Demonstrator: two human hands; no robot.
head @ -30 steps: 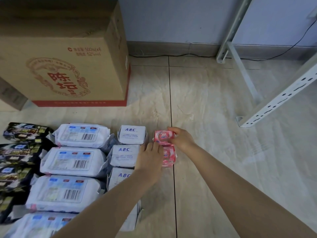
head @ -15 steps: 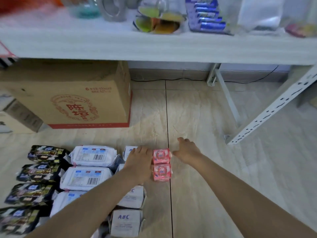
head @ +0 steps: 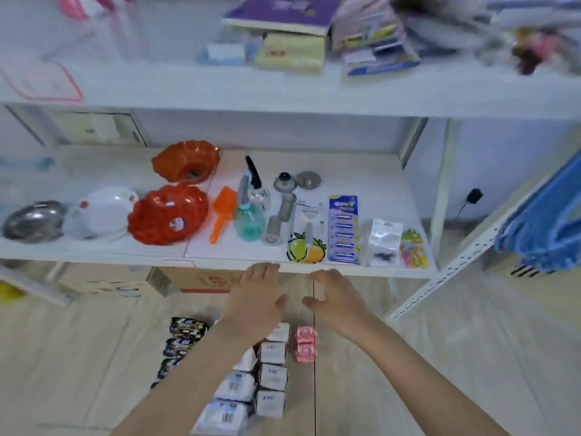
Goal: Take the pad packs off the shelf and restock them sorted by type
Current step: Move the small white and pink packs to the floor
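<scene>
Pale tiled floor [head: 78, 357]; white metal shelf [head: 314, 96] against pale wall [head: 503, 158]; cardboard box [head: 201, 280] underneath; black plug [head: 474, 195] on wall.

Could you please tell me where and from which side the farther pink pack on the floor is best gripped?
Pinch the far pink pack across its left and right sides, coming from above with the right hand. Its near edge seems to butt against the second pink pack, while bare floor lies to its right and a narrow gap separates it from the ABC packs.
</scene>
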